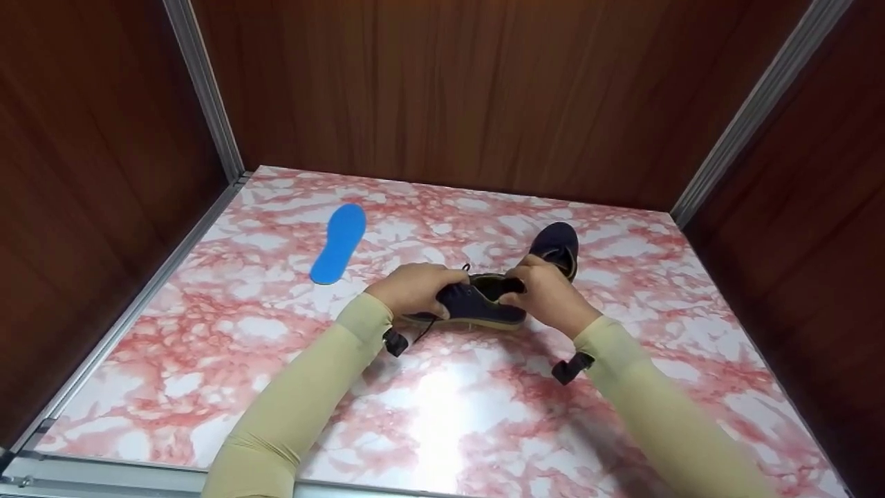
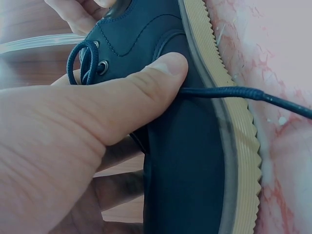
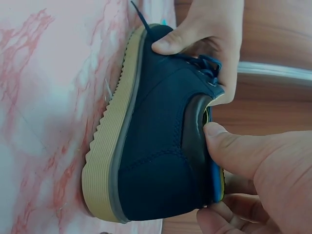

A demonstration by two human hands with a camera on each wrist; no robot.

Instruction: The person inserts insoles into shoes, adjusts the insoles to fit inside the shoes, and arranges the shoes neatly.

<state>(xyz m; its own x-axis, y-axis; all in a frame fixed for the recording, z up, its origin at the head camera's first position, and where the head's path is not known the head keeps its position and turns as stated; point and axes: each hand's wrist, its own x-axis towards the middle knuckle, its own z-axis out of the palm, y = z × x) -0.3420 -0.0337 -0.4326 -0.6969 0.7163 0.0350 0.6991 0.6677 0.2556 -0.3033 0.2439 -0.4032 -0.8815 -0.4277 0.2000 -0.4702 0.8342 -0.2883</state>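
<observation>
A dark navy lace-up shoe point(image 1: 477, 309) with a ridged tan sole stands on the marbled surface, toe to the left. My left hand point(image 1: 422, 289) grips its front part, the thumb point(image 2: 168, 68) pressing the side near a loose lace point(image 2: 229, 92) and the fingers over the far side. At the shoe's opening, my right hand point(image 1: 550, 294) pinches a blue insole point(image 3: 216, 180) with a yellow edge, which shows just above the collar at the heel. The right thumb point(image 3: 219, 139) lies at the collar's rim; the rest of that insole is hidden inside.
Another blue insole point(image 1: 339, 243) lies flat at the back left. A second dark shoe point(image 1: 556, 242) sits just beyond my right hand, toe pointing away. Brown wood-look panels point(image 1: 442, 90) with metal corner posts wall in the pink-and-white marbled surface point(image 1: 242, 360).
</observation>
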